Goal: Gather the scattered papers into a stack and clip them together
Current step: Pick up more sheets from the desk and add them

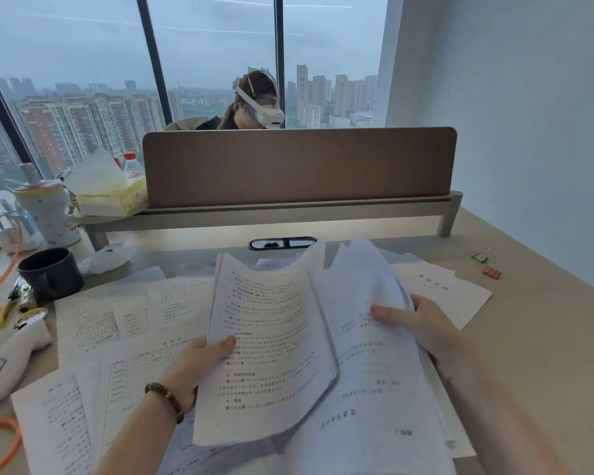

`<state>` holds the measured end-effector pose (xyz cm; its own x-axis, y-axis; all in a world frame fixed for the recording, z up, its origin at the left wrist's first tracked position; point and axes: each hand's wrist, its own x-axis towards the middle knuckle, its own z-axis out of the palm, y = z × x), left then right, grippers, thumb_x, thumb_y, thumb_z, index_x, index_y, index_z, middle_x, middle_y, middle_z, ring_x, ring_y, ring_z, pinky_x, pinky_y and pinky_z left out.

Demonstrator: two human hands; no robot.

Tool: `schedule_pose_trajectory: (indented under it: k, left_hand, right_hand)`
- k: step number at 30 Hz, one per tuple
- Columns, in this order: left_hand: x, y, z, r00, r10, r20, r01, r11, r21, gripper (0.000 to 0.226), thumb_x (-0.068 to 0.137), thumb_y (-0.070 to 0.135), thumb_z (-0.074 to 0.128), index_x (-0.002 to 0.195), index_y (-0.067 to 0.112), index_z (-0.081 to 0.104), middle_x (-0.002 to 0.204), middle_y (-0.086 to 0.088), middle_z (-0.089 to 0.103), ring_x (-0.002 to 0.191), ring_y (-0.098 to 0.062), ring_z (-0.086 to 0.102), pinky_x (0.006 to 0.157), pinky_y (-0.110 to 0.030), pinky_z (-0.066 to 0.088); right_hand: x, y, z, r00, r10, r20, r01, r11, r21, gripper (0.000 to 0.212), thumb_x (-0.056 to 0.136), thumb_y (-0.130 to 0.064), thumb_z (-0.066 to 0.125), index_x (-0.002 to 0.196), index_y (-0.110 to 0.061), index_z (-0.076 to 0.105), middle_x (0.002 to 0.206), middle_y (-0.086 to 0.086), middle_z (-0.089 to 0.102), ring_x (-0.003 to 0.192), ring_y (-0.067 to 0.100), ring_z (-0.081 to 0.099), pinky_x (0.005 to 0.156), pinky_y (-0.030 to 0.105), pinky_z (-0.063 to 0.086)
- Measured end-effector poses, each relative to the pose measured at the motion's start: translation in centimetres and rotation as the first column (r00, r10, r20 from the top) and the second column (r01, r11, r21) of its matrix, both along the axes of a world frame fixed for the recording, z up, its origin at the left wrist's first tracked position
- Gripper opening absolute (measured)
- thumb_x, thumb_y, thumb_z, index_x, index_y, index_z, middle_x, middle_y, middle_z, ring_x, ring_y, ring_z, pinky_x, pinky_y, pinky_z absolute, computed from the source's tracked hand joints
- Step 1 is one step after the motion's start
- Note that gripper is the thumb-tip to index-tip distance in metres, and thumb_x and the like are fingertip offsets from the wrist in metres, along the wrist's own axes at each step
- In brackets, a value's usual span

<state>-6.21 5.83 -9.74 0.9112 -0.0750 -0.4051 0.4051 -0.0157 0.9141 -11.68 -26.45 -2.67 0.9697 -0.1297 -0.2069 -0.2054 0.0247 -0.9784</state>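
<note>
My left hand (199, 363) grips the left edge of a printed sheaf of papers (271, 337), lifted and curling above the desk. My right hand (422, 329) holds a second bunch of white sheets (371, 354), thumb on top, just right of the first sheaf and overlapping it. More printed sheets (93, 337) lie scattered flat across the desk to the left and below. One titled sheet (439, 289) lies behind my right hand. A red binder clip (491, 272) and a green clip (480, 257) rest at the far right of the desk.
A black mug (50, 272), a patterned bottle (45, 210), a tissue box (110, 197), orange cables (0, 286) and small items crowd the left side. A brown divider panel (299, 166) stands behind the desk, with a person wearing a headset (258, 104) beyond it. A cable port (282, 242) sits mid-desk.
</note>
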Motion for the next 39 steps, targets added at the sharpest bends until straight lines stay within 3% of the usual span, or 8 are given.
schedule_pose_trajectory:
  k: [4,12,18,22,27,31,35,39]
  left_hand:
    - [-0.1,0.4,-0.1,1.000,0.018,0.019,-0.018,1.000,0.015,0.021,0.095,0.014,0.060,0.110,0.001,0.067,0.098,-0.022,0.076,0.088,-0.042,0.073,0.077,-0.052,0.059]
    - [-0.3,0.8,0.1,1.000,0.020,0.023,-0.021,0.999,0.044,0.019,0.094,0.014,0.061,0.106,0.001,0.068,0.092,-0.021,0.077,0.083,-0.040,0.073,0.073,-0.050,0.060]
    - [-0.6,0.6,0.3,0.997,-0.001,0.076,-0.005,0.997,0.078,0.019,0.093,0.011,0.062,0.106,-0.001,0.069,0.083,-0.016,0.078,0.070,-0.032,0.075,0.063,-0.041,0.059]
    - [-1.2,0.5,1.2,0.998,0.002,0.062,0.002,0.999,-0.054,0.028,0.093,0.021,0.062,0.114,0.003,0.067,0.097,-0.020,0.077,0.081,-0.037,0.075,0.064,-0.042,0.060]
    - [-1.9,0.1,3.2,0.992,0.007,0.128,0.022,0.974,-0.226,0.037,0.092,0.042,0.052,0.109,0.013,0.068,0.092,-0.015,0.078,0.074,-0.032,0.076,0.054,-0.037,0.061]
    - [-2.3,-0.9,3.9,0.973,-0.039,0.229,0.107,0.950,-0.293,0.043,0.083,0.039,0.058,0.117,0.014,0.067,0.110,-0.016,0.075,0.095,-0.038,0.073,0.074,-0.045,0.061]
    - [-2.4,-1.9,3.9,0.959,-0.107,0.261,0.173,0.955,-0.241,0.038,0.085,0.020,0.064,0.119,0.003,0.066,0.114,-0.020,0.072,0.102,-0.039,0.070,0.082,-0.046,0.060]
    - [-2.3,-1.9,3.6,0.933,-0.167,0.319,0.235,0.954,-0.187,0.050,0.077,0.023,0.079,0.119,-0.001,0.064,0.116,-0.023,0.071,0.104,-0.040,0.070,0.083,-0.048,0.059]
  right_hand:
    - [-1.1,-0.6,3.8,0.996,0.025,0.087,-0.024,1.000,-0.016,0.025,0.076,-0.015,0.081,0.099,-0.008,0.077,0.094,0.021,0.077,0.077,0.039,0.074,0.077,0.049,0.061]
    - [-3.2,-1.7,7.5,0.973,-0.027,0.227,-0.006,0.989,0.145,0.027,0.071,-0.014,0.074,0.096,-0.004,0.073,0.080,0.021,0.075,0.056,0.032,0.071,0.052,0.039,0.061]
    - [-2.4,-1.0,6.1,0.969,-0.042,0.244,-0.025,0.963,0.267,0.025,0.078,-0.010,0.069,0.102,-0.001,0.074,0.094,0.023,0.077,0.068,0.035,0.075,0.060,0.045,0.063]
    - [-0.7,-0.4,3.7,0.981,-0.008,0.193,-0.021,0.989,0.148,0.044,0.073,-0.013,0.077,0.115,0.000,0.069,0.105,0.023,0.076,0.087,0.041,0.075,0.072,0.050,0.062]
    - [1.1,0.7,0.3,0.985,-0.082,0.154,0.084,0.996,-0.006,0.022,0.086,-0.001,0.071,0.107,-0.002,0.071,0.097,0.018,0.078,0.081,0.035,0.076,0.069,0.043,0.063]
    - [1.7,2.1,-1.8,0.992,-0.075,0.106,0.073,0.997,0.018,0.016,0.091,-0.004,0.067,0.107,-0.006,0.071,0.099,0.015,0.079,0.084,0.033,0.077,0.076,0.044,0.062]
    - [1.8,3.4,-2.9,0.999,-0.014,0.052,0.008,0.992,0.125,0.024,0.094,-0.007,0.063,0.117,-0.005,0.069,0.109,0.018,0.076,0.099,0.040,0.073,0.096,0.057,0.054]
    - [1.4,4.1,-3.0,0.995,-0.020,0.096,0.007,0.991,0.133,0.026,0.090,-0.003,0.067,0.116,-0.009,0.070,0.106,0.015,0.078,0.094,0.039,0.075,0.089,0.058,0.057]
